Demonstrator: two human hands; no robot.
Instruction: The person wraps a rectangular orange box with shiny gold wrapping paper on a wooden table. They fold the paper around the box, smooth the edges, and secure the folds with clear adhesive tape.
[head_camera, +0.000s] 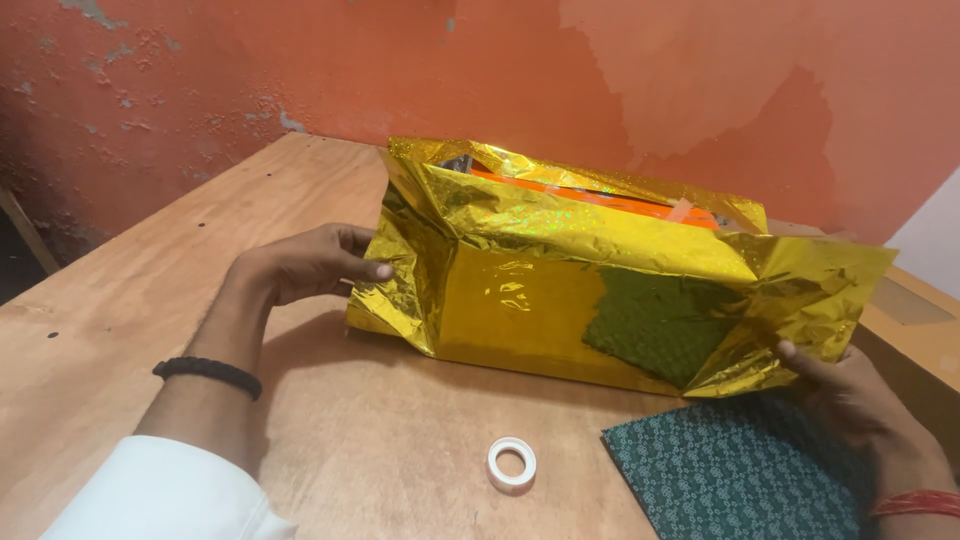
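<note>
Left hand at left end of box, fingers curled, thumb and fingertips pinching gold foil flap there. Right hand at right end, thumb on top of foil flap, fingers under it, partly hidden; grip looks like pinch. Box between hands, standing on table, foil open along top, orange surface showing inside. Tape roll on table nearer than box, between hands, apart from both. Green patterned sheet just below right hand. Black band on left wrist, red bangle on right.
</note>
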